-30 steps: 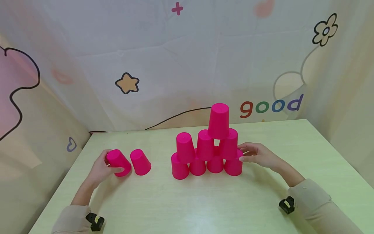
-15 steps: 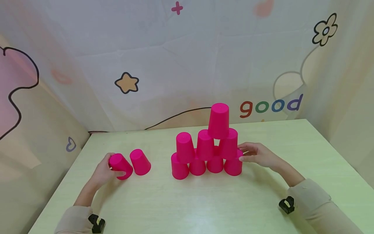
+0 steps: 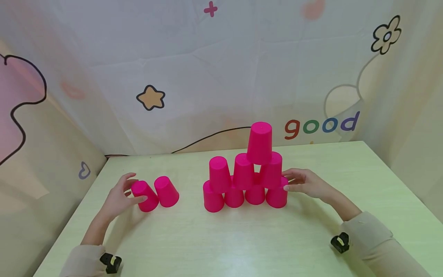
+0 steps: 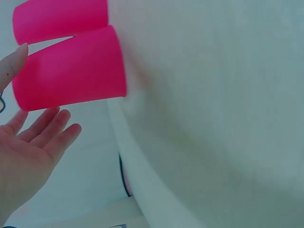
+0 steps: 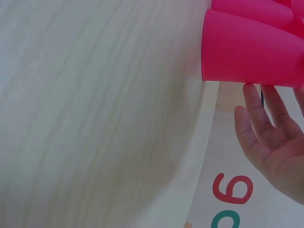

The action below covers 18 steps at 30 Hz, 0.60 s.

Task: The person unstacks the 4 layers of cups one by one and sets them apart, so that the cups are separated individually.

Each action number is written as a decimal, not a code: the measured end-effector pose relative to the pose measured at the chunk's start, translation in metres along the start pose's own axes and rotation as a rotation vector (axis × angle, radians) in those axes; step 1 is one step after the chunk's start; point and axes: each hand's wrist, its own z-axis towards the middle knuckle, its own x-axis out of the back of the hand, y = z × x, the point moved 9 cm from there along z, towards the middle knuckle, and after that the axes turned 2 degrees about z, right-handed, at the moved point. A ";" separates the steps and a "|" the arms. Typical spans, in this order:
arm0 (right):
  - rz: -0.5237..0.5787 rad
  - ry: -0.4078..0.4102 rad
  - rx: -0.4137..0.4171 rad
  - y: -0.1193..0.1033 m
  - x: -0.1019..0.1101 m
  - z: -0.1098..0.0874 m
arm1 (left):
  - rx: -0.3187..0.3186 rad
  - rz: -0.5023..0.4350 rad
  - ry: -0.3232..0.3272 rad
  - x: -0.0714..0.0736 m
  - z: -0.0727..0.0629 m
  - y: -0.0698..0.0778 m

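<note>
On the left of the table, a pink cup [image 3: 145,196] stands upside down close beside a second pink cup [image 3: 167,191]. My left hand [image 3: 119,197] is around the first cup's left side with its fingers loosened. In the left wrist view, the thumb [image 4: 13,66] lies by the cup's base and the other fingers are spread just off its wall. To the right rises a stack of upside-down pink cups: several below, three in the middle row, and one top cup [image 3: 260,143]. My right hand [image 3: 308,184] has relaxed fingers at the lower right cup [image 3: 276,197], fingertips right at its side.
The pale wooden table [image 3: 221,238] stretches in front of both groups of cups. Behind it hangs a printed cloth [image 3: 207,69] with a star and the word "good". A black wrist camera [image 3: 111,263] sits at the left cuff, and another camera [image 3: 340,242] at the right.
The left cup has moved slightly right and toward me, nearer the second cup. My left hand's fingers have since loosened from it and drawn back left. The right hand and stack look unchanged.
</note>
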 end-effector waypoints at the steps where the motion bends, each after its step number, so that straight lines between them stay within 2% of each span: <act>1: 0.000 0.000 0.000 0.000 0.000 0.000 | -0.015 0.012 0.007 0.002 0.000 0.003; 8: 0.001 -0.001 0.008 0.000 0.001 0.000 | -0.096 0.028 0.060 0.016 -0.004 0.023; 18: 0.018 -0.002 0.006 0.002 0.001 0.000 | -0.163 0.026 0.108 0.023 -0.007 0.051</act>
